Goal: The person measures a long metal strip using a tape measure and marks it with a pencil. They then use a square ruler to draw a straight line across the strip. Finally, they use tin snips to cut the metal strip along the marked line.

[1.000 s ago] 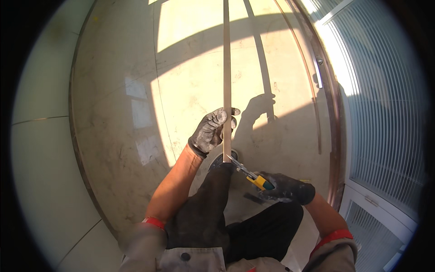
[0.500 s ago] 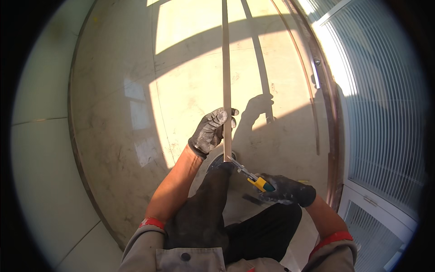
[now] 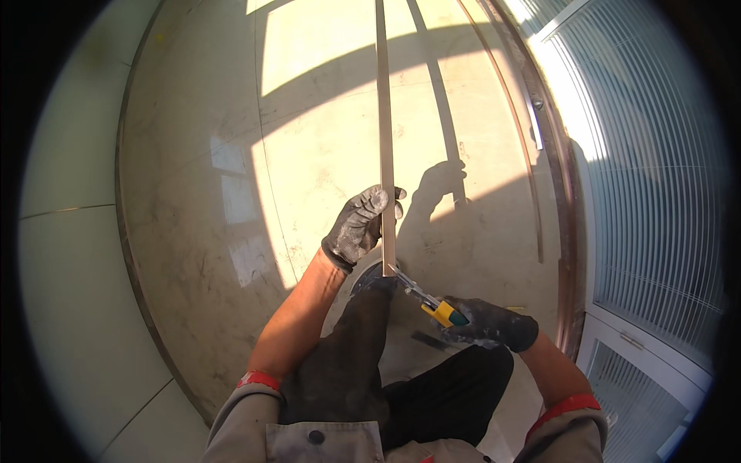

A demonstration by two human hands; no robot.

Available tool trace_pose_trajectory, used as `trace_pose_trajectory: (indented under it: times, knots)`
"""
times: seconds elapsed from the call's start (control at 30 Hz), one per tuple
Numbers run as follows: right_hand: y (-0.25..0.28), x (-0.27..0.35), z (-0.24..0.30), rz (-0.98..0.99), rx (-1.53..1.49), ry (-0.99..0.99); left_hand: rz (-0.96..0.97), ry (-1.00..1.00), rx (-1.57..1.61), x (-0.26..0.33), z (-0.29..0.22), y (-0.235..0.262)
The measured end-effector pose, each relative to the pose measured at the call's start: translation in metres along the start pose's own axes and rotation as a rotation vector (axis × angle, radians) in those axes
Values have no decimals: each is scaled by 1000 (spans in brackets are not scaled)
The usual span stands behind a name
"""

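A long, narrow brown strip runs from the top edge of the view down to just in front of my knees. My left hand, in a grey-black work glove, is closed around it near its lower end, thumb on the near side and fingertips showing past the right edge. In my gloved right hand are metal-jawed snips with yellow and dark green handles. The jaw tips meet the strip's right edge close to its lower end; whether they bite into it is too small to tell.
Beneath me is a beige floor crossed by sunlight and shadows. A ribbed glass door with a white frame stands at the right, beside a brown sill. Pale wall tiles rise at the left. My shoe and bent knees are below the strip.
The strip's lower end and the snips' tips have shifted very slightly. Both hands keep their grip and place.
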State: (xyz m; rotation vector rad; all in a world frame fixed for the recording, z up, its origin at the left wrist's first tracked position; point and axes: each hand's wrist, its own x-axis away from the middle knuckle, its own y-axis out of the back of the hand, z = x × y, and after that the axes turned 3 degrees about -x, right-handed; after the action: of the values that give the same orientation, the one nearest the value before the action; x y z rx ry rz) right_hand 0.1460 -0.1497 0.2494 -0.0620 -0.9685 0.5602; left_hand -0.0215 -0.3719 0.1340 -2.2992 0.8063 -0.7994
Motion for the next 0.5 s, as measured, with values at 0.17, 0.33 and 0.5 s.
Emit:
trace_pose_trajectory:
  times: [0.17, 0.33, 0.5]
  knots:
    - [3, -5, -12, -3, 61, 13, -19, -7, -19, -2, 3, 0]
    - [5, -4, -8, 39, -3, 0, -16, 0, -16, 0, 0, -2]
    - [3, -3, -2, -21, 152, 7, -36, -5, -47, 0, -1, -3]
